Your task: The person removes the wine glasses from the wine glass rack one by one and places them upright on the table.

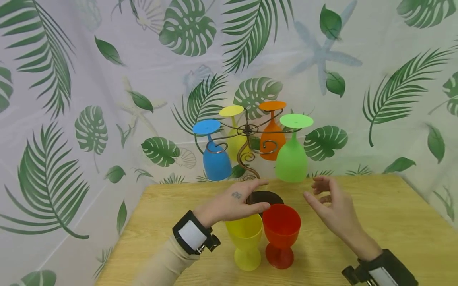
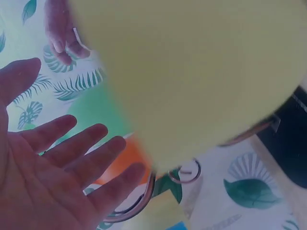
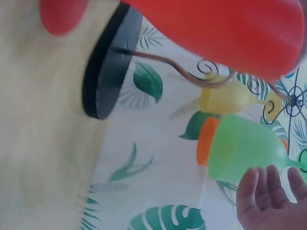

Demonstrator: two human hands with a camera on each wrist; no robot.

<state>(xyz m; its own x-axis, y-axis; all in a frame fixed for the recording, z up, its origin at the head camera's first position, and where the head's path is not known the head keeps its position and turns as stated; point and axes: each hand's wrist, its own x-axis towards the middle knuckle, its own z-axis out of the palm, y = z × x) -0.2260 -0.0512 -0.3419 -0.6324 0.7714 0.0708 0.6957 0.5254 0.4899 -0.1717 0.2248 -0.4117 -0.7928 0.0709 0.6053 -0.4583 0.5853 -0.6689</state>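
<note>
A yellow goblet [image 1: 247, 238] and a red goblet [image 1: 282, 226] stand upright side by side on the table. My left hand [image 1: 229, 202] hovers over the rim of the yellow one, with fingers extended; its palm [image 2: 53, 177] holds nothing in the left wrist view. To the right of the red goblet, my right hand [image 1: 334, 210] is raised, its fingers loosely bent and nothing between them. Above and behind is a metal rack [image 1: 247, 129], from which a blue goblet [image 1: 216, 161], another yellow goblet [image 1: 234, 143], an orange goblet [image 1: 272, 139] and a green goblet [image 1: 291, 161] hang upside down.
The rack's dark round base [image 1: 268, 198] sits just behind the two standing goblets, partly hidden by my left hand. Beneath everything is a wooden table [image 1: 386, 222]. A leaf-patterned sheet [image 1: 358, 131] covers the wall behind and at the left.
</note>
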